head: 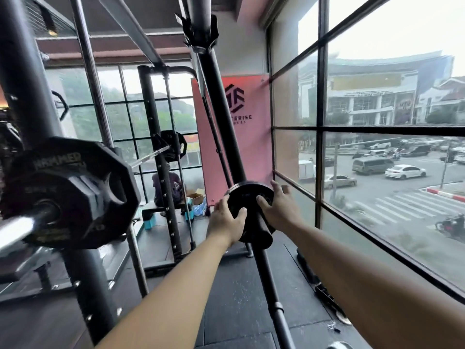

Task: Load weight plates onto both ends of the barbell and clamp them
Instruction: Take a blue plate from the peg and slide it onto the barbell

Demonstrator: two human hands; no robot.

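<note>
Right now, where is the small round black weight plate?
Head view, centre: the small round black weight plate is gripped between the left hand and right hand, against the slanted black post, beside the window.

**Covered, cropped and smeared**

The left hand (226, 220) and right hand (279, 207) cover both sides of the small plate (245, 197), whose markings are too faint to read. At the left edge the big plate (68, 195) is blurred, its lower lettering unreadable, and the bar (17, 231) through it runs out of frame. A slanting post (221, 117) hides the first letters of the wall sign (241, 117). In the middle distance a seated person (157, 187) is mostly behind a rack upright (153, 122). Both forearms are cut off at the bottom edge.
</note>
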